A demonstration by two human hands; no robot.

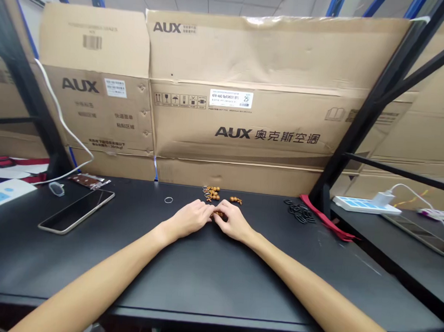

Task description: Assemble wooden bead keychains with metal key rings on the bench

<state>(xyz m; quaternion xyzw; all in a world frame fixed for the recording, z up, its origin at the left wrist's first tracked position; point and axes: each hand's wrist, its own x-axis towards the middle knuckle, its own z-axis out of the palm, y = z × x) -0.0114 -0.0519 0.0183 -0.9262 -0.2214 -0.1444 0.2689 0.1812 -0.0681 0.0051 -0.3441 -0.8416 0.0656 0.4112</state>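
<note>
Brown bead piece (218, 215) sits btwn the two hands, low over the table, toward its far side. Cardboard (243, 62) stands along the back, prob. as a screen. Table (200, 280) is dark & flat, so small parts show up OK. Black post (375, 113) rises at R, angled in view. L hand (192, 218) & R hand (235, 222) are both curled in, fingertips pinching the bead piece from opp. sides, prob. to steady smth tiny; exact finger hold is partly hidden. Phone (78, 211) lies flat at L, prob. parked out of the way. Red strap (331, 224) is by the post, w/ black loops (301, 212) heaped next to it, likely kept together as a stock. Bead cluster (215, 189) & separate bead piece (236, 200) lie just past the fingers, prob. for short reach. Metal ring (168, 202) is apart, L of the cluster.

Edges/room: near edge is well back from the hands, so most space is toward the body; far side's tighter, w/ beads & cardboard there. Dark gap runs along table's R edge, beyond the strap.
</note>
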